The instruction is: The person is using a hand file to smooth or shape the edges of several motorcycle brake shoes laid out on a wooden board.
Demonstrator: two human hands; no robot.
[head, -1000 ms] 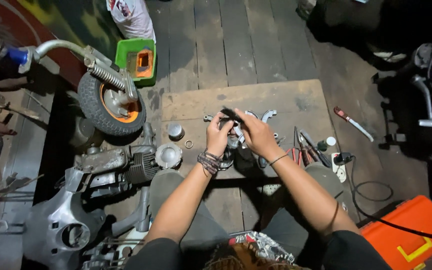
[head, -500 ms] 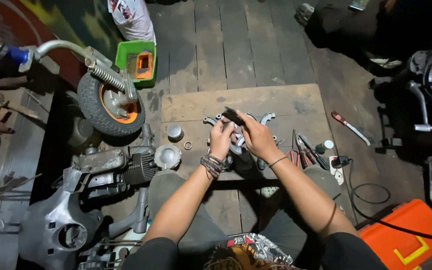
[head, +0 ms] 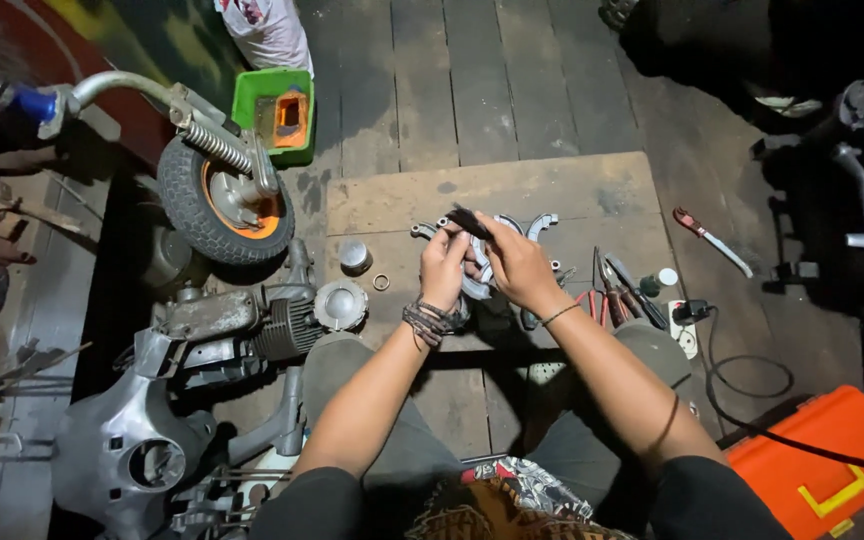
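Both hands meet over a wooden board (head: pixel 392 200) on the floor. My left hand (head: pixel 444 268), with bracelets at the wrist, and my right hand (head: pixel 512 262) together grip a small dark flat part (head: pixel 469 220) held up between the fingertips. Just beyond the hands lie curved grey metal brake shoes (head: pixel 540 224), partly hidden by my fingers. A small metal cylinder (head: pixel 354 256) and a little ring (head: pixel 381 282) rest on the board left of my left hand.
A small wheel with an orange hub (head: pixel 224 205) on a spring fork and an engine block (head: pixel 252 325) lie at the left. Pliers and hand tools (head: pixel 617 295) sit right of my hands, a screwdriver (head: pixel 712 238) farther right. An orange toolbox (head: pixel 817 465) and a green tray (head: pixel 274 112) are nearby.
Both hands have kept hold of the dark part and shifted only slightly over the board. The view has drifted a little.
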